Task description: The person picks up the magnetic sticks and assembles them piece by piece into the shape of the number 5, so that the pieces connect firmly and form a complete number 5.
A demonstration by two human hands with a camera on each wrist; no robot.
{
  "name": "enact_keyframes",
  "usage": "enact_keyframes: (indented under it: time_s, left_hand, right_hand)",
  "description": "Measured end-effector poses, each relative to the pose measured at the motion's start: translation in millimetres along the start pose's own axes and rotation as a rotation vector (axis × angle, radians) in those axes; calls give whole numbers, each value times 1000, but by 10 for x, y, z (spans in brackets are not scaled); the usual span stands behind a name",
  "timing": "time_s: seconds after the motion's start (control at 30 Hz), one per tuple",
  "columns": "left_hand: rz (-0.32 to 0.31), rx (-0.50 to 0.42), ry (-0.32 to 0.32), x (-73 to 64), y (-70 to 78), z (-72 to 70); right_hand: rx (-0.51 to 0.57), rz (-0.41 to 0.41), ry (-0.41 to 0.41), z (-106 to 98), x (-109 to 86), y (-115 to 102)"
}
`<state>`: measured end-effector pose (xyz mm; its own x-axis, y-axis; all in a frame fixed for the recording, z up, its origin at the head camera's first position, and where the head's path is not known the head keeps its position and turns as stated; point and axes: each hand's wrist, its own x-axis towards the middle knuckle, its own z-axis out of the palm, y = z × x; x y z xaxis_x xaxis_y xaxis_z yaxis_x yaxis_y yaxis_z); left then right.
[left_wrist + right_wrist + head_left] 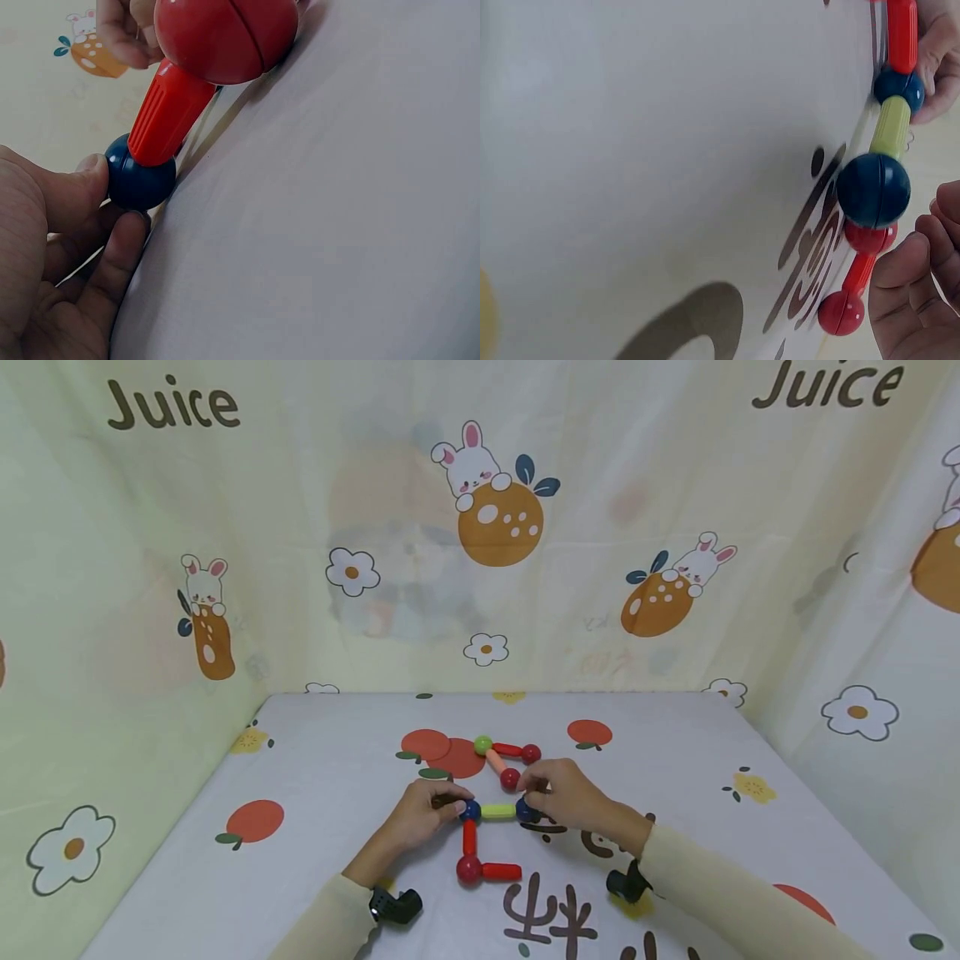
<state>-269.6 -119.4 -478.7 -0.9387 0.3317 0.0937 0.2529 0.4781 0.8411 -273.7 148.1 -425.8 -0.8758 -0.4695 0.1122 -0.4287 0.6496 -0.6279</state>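
Observation:
My left hand [416, 810] pinches a dark blue ball [139, 184] between thumb and fingers. From that ball a red rod [469, 838] runs toward me to a red ball [468, 870], which has another red rod [502, 872] pointing right. A yellow-green rod [498, 812] links the held ball to a second dark blue ball [872, 191]. Beside this second ball is my right hand [567, 792], its fingers loosely bent. The right wrist view shows those fingertips apart from the ball, with nothing between them.
Behind the hands lies another joined piece: a green ball [483, 745], a red rod [507, 749] and an orange rod [496, 762], each rod ending in a red ball [531, 753]. A printed white cloth [345, 760] covers the table. Printed curtains [405, 485] stand at the back and sides.

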Motion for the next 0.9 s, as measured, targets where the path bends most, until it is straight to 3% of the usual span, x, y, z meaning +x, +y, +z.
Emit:
enact_keyframes:
  time_s: [0.23, 0.47, 0.63, 0.9]
  left_hand:
    - [11, 6, 3, 4, 2, -6]
    - [12, 0, -1, 7, -16, 8]
    - [8, 1, -2, 10, -24, 12]
    - [12, 0, -4, 7, -6, -4]
  right_hand:
    - [-49, 21, 43, -11, 130, 101]
    - [-63, 111, 43, 7, 215, 170]
    - [-94, 153, 21, 33, 274, 184]
    - [-165, 137, -35, 76, 416, 113]
